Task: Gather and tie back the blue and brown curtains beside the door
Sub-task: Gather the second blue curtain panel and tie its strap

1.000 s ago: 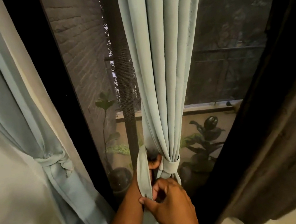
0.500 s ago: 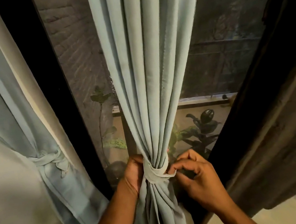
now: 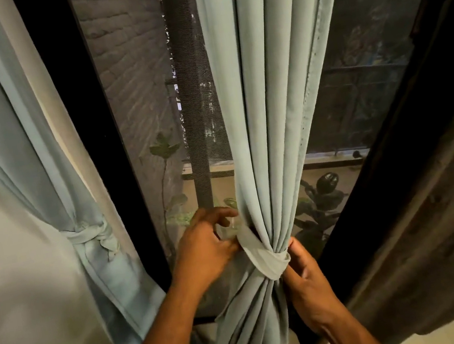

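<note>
3 curtains are hanging across the dark-framed glass door (image 3: 88,128). Largest, filling the right side: the brown curtain (image 3: 437,227), heavy, coarse-looking weave, hanging loose and slanting down, its lower edge ragged against pale floor. Next, at the left: a blue curtain (image 3: 25,162), smooth matte fabric in long folds, cinched by a knotted fabric tie (image 3: 87,238) and flaring out below the knot. Centre: the middle blue curtain (image 3: 263,91), same smooth cloth, deep vertical pleats narrowing to a tight waist, then fanning out toward the bottom edge of view.

Around that waist a flat pale band (image 3: 262,255) is wrapping diagonally, low on the right, rising to the left. The left hand (image 3: 205,249) is sitting at the band's upper left end, fingers curled, thumb and fingers pinching the strip. The right hand (image 3: 304,272) is pressing against the band's right end, thumb up along the pleats; fingers are tucked behind the cloth, so their curl is not readable.

Through the glass: a painted brick wall (image 3: 129,68), a mesh-covered post (image 3: 193,117), leafy potted plants (image 3: 323,204) by a low ledge.

Glass is showing between each pair of curtains; the wider gap is left of centre.
</note>
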